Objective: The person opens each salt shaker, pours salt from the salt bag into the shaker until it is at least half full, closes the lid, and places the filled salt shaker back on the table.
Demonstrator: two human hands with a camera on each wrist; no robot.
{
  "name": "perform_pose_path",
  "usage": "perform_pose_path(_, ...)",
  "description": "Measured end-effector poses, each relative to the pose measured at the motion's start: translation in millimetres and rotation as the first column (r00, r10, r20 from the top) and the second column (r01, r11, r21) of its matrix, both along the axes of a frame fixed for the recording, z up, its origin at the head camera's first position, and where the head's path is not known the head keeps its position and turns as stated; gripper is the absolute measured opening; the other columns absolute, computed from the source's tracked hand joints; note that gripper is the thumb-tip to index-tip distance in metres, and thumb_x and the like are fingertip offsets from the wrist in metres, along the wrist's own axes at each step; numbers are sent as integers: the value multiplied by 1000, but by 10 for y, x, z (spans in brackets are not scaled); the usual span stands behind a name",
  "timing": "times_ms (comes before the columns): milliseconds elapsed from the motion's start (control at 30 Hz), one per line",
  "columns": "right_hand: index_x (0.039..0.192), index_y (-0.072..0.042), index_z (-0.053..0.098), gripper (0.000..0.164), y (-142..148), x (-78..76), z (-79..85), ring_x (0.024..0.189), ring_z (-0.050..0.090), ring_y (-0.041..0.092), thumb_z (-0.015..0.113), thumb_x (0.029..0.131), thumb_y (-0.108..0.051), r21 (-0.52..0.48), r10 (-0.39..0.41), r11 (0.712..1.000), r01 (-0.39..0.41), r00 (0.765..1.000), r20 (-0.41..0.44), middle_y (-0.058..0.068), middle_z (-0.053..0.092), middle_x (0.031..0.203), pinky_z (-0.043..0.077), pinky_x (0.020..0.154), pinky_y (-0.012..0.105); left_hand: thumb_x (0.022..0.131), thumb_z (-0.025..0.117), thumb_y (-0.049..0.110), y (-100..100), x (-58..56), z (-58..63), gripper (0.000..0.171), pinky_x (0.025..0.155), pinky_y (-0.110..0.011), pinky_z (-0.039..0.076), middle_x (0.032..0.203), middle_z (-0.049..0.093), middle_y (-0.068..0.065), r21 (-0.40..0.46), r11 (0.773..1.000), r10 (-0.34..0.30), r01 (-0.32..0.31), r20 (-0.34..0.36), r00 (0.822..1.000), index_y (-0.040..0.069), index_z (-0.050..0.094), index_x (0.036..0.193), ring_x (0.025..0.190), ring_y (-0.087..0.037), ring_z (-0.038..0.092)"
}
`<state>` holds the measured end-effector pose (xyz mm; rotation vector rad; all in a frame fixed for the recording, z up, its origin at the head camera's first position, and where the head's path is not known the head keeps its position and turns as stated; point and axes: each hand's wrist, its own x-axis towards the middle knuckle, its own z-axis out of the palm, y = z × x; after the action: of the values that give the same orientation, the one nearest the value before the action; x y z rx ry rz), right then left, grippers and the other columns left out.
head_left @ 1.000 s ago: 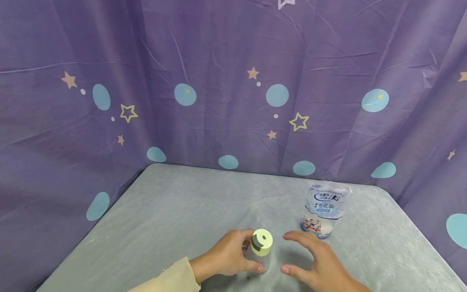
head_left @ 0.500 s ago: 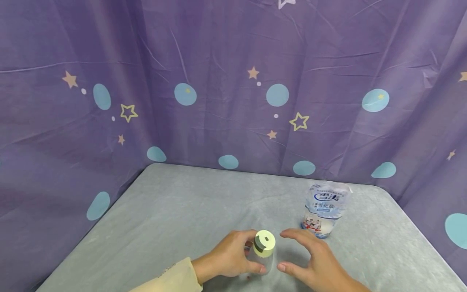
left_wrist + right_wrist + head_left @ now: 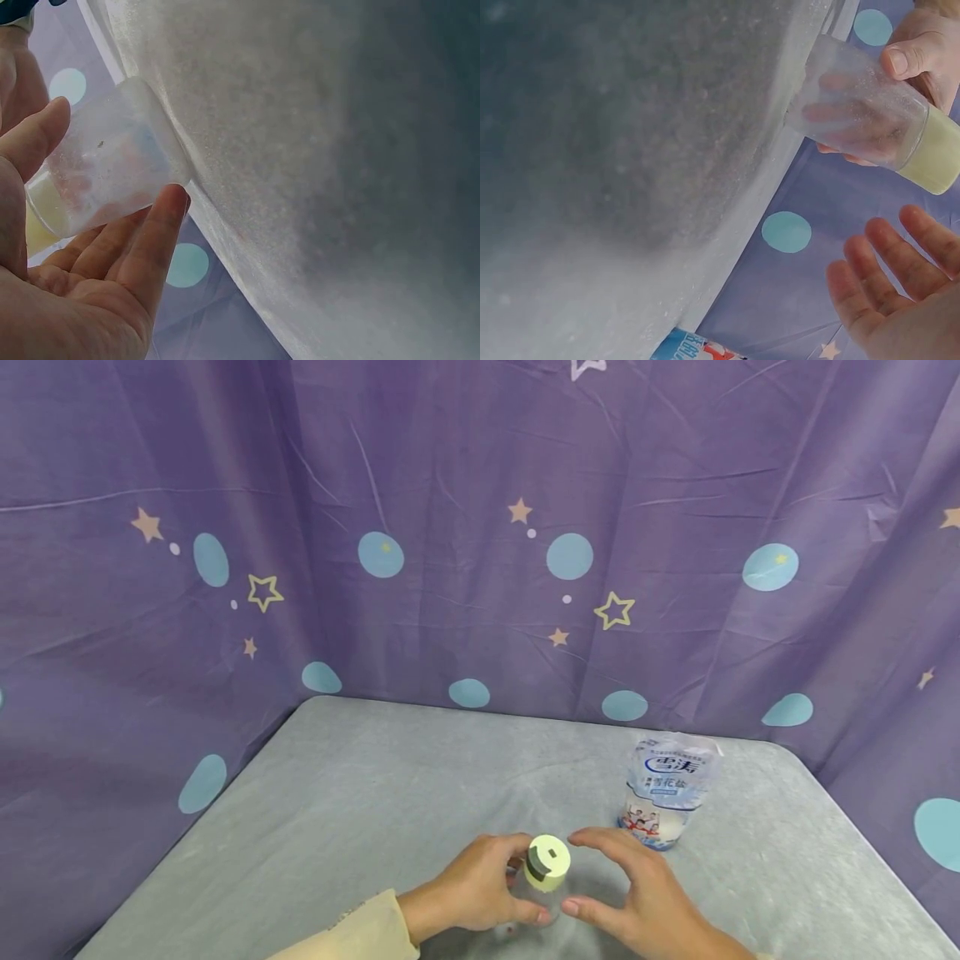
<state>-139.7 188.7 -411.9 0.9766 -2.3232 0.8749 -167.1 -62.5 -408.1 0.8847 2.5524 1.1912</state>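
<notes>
A clear jar [image 3: 112,154] with a pale yellow lid [image 3: 553,855] stands upright low on the grey table. My left hand [image 3: 476,883] holds it from the left, thumb in front and fingers behind; in the right wrist view, those fingers show through the clear wall of the jar [image 3: 855,105]. The lid has a dark grey patch on its side and a small dark mark on top. My right hand [image 3: 648,887] is just to the right of the jar, thumb and fingers spread apart with nothing between them. Its outstretched fingers [image 3: 889,262] show in the right wrist view.
A blue-and-white salt pouch [image 3: 667,789] stands behind my right hand, toward the right side of the grey cloth-covered table [image 3: 375,777]. Purple curtains [image 3: 465,485] with stars and blue dots rise along the table's back and sides.
My left hand and the jar have shifted slightly right. My right hand has moved left, and the gap between it and the jar has narrowed. The pouch has stayed put.
</notes>
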Motion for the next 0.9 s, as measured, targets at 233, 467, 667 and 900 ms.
perform_pose_path(233,134,-25,62,64,-67,-6,22,114,64,13,92,78,-31,-37,23,999,-22,999,42,-6,67,126,54,93,32,73,95,34,5,-2,4,56,77,-19,53,107,67,20,-6,1000,-13,13,-19,1000,23,68,122,97,-3,63)
perform_pose_path(467,133,-21,62,63,-132,-25,31,113,65,16,91,79,-33,-64,61,996,-59,998,26,-5,67,125,48,99,23,74,94,34,15,-3,10,54,77,-19,53,107,67,20,-4,1000,-16,16,-23,1000,23,68,120,96,-2,63)
perform_pose_path(667,133,-21,63,62,-161,-16,33,113,65,16,91,79,-35,-67,58,996,-56,998,32,-4,67,125,50,98,27,74,94,34,30,5,6,51,75,-19,53,105,67,20,-9,1000,-26,26,-53,998,23,68,117,93,0,62)
perform_pose_path(900,132,-17,65,64,-191,-30,38,110,66,16,91,77,-37,-65,48,997,-47,999,18,-2,68,123,53,94,31,74,94,34,46,8,11,53,75,-19,52,104,67,21,-22,999,-29,28,-75,997,24,68,119,94,-1,63)
